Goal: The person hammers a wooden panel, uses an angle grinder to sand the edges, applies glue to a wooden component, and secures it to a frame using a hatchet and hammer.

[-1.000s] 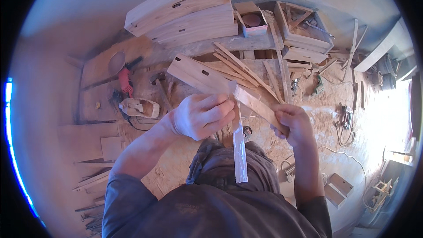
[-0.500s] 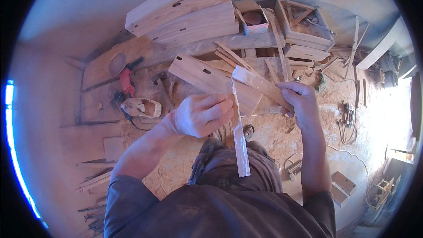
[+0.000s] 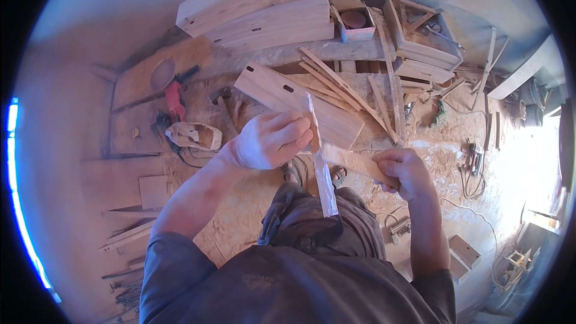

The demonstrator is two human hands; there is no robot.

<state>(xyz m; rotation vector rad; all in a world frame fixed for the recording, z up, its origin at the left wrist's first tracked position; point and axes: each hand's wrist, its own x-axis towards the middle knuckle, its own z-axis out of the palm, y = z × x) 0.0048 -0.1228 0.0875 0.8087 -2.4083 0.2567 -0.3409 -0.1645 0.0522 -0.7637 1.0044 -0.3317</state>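
My left hand (image 3: 273,141) grips a narrow wooden strip (image 3: 325,189) between thumb and fingers, its long face smeared with a white, glue-like paste. The strip points down toward my lap. In my right hand (image 3: 407,174) is a flat, thin piece of wood (image 3: 358,164), pinched at its right end. Its other end, whitish and slightly blurred, meets or nearly meets the middle of the strip; I cannot tell if they touch. Beyond my hands a pale board (image 3: 306,99) with two oval slots lies on the workbench (image 3: 207,93).
A red power tool (image 3: 174,99), a hammer (image 3: 222,99) and a cut-open white container (image 3: 195,136) lie at the left. Behind stand slotted wooden panels (image 3: 258,9), a box with a round disc (image 3: 356,27) and a wooden drawer (image 3: 429,48). Loose sticks (image 3: 336,81) lie on the bench.
My right hand has come nearer to me, bringing the flat piece's whitish end from above the strip's top down to its middle. My left hand has shifted slightly up and left with the strip.
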